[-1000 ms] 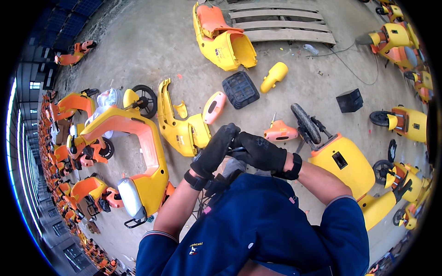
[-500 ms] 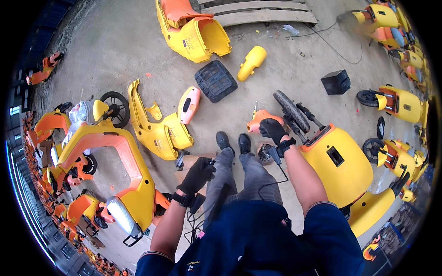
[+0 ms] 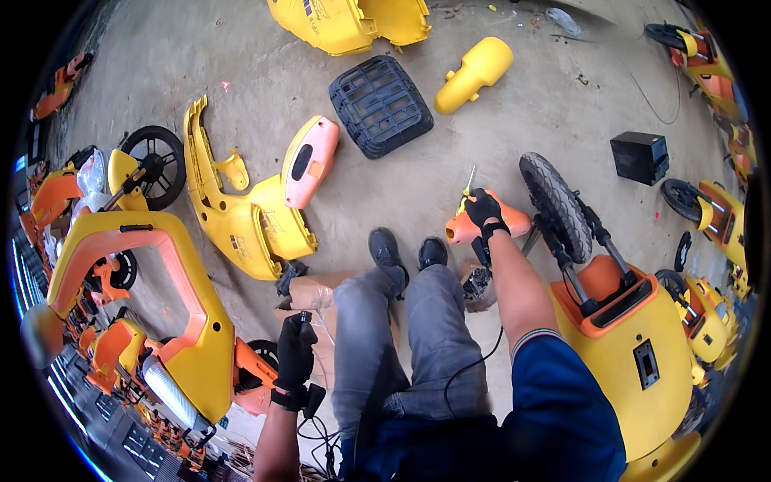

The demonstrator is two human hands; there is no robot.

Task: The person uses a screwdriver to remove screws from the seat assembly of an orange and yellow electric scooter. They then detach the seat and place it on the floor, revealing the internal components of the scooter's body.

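My left hand, in a black glove, is closed around a small dark cylindrical piece that pokes out above the fist. My right hand, gloved too, is at a screwdriver with a metal shaft and yellowish handle. Its fingers curl against the handle, partly hiding it. Under that hand lies an orange plastic cover. Just right of it, an upturned yellow-and-orange scooter shows its front wheel. Black devices with cables are strapped at both wrists.
Yellow body panels and an orange-yellow cover lie left of my feet. Ahead are a black crate, a yellow fender and a black box. A scooter frame stands left; cardboard lies by my legs.
My right hand has reached forward to the screwdriver on the orange cover. My left hand has moved left and down, still holding the small piece. The view has shifted closer to the floor.
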